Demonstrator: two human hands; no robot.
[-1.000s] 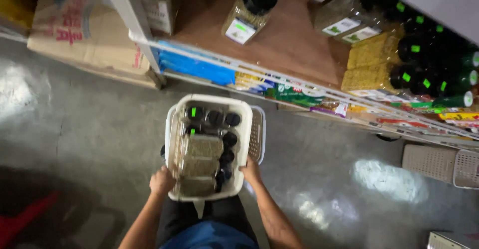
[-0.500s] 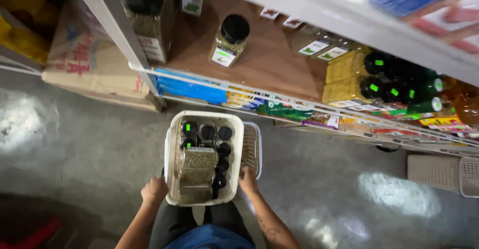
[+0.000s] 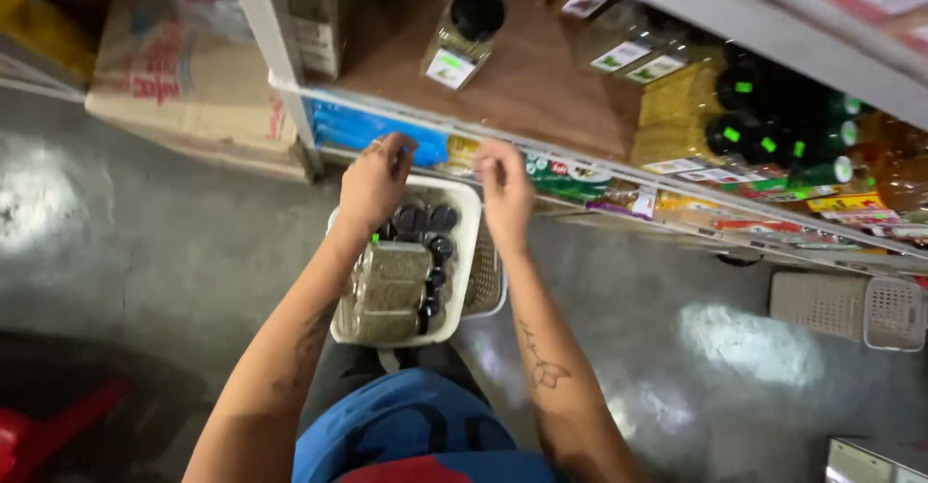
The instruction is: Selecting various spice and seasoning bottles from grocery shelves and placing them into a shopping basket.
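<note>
Wooden shelf [image 3: 541,87] ahead of me with a lone dark-capped spice jar [image 3: 464,33] on it. White basket [image 3: 464,227] sits on my lap, just below the shelf edge, packed with dark-lidded jars [image 3: 391,285]. Left hand [image 3: 375,181] and right hand [image 3: 505,191] hover over the basket's far rim, fingers loosely curled, holding nothing as far as I can tell; view is blurry.

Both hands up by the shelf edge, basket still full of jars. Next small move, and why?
Probably lower the right hand to a black-capped jar in the white basket: both hands look empty, and the wooden shelf has bare space beside one jar.
</note>
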